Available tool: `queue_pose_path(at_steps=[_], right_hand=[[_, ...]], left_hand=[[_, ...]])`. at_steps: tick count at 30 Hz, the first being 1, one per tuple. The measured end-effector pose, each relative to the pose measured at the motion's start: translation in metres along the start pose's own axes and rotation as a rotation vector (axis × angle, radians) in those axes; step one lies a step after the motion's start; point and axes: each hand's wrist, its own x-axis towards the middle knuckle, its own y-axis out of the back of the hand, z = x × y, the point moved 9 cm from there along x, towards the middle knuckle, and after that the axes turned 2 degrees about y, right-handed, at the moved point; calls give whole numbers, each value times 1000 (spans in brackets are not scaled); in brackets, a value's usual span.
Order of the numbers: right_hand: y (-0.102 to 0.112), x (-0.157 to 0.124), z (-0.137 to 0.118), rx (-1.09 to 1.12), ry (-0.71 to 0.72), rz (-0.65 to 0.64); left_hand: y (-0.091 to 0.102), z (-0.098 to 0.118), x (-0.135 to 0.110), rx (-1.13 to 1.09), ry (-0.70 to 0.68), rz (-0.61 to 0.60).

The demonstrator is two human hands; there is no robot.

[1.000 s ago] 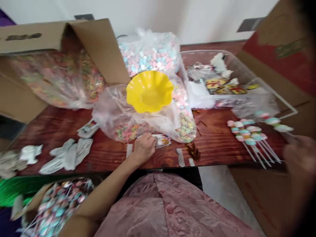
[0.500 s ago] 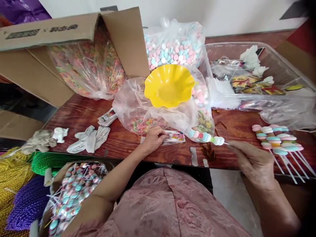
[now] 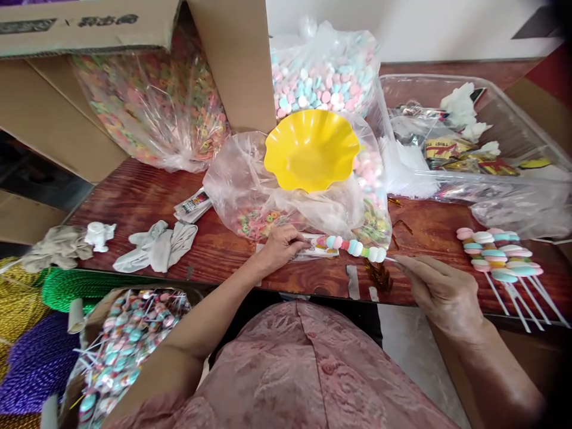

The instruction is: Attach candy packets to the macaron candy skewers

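Right hand (image 3: 440, 289): fingertips pinched on the stick end of candy skewer (image 3: 353, 245)
Left hand (image 3: 281, 247): fingers closed on printed packet (image 3: 322, 252), flat on table (image 3: 214, 256)
Candy skewer: level, just above packet
Beyond: yellow bowl (image 3: 311, 149) on candy bag (image 3: 241, 190)

Very little can be read with certainty. The cardboard box (image 3: 89, 27) carries two dark printed marks on its upper flap, but they are smeared and no letter can be made out. In the clear tray (image 3: 513, 125) a yellow packet (image 3: 442, 147) bears dark capital letters. The first word looks like "TWIST", and the rest is too small. A small packet (image 3: 193, 204) on the table shows red and black print, not legible. The flat packet (image 3: 322, 251), pinched by the left hand (image 3: 279, 247) under the candy skewer (image 3: 353, 245), has coloured print, also unreadable.
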Motion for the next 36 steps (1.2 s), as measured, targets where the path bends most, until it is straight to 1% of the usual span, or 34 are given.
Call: queue_pose_path(at_steps=[5,7,10,13,17,19,21,24,25,27,29,31,33,36], right_hand=[[8,10,-25,-294,179,-53],[10,14,-35,-355,225,-57],[6,17,-46,-366,246,-59],[-5,16,-47,-311,220,-82],[-16,12,-38,-218,120,-84],[-20,10,-35,-152,96,-93],[-22,8,-34,-66,75,-94],[-18,6,-33,86,38,-39],[-16,6,-33,133,35,-10],[-14,6,-35,182,39,39],[-14,7,-38,157,50,57],[-17,9,-43,93,65,40],[-19,13,-50,24,101,28],[-21,20,-59,-91,156,10]], left_hand=[[-9,5,-6,104,-81,-39],[-14,7,-8,146,-104,-54],[-19,12,-9,194,-163,-73],[-24,15,-10,224,-201,-105],[-27,16,-11,233,-215,-144],[-25,21,-10,248,-235,-144],[-19,28,-7,277,-256,-118],[-9,44,0,328,-326,-73],[-7,50,2,344,-360,-82],[-11,58,4,379,-407,-158],[-20,59,4,437,-395,-269],[-27,55,3,504,-343,-346],[-31,53,0,545,-292,-377],[-34,54,-5,555,-243,-389]])
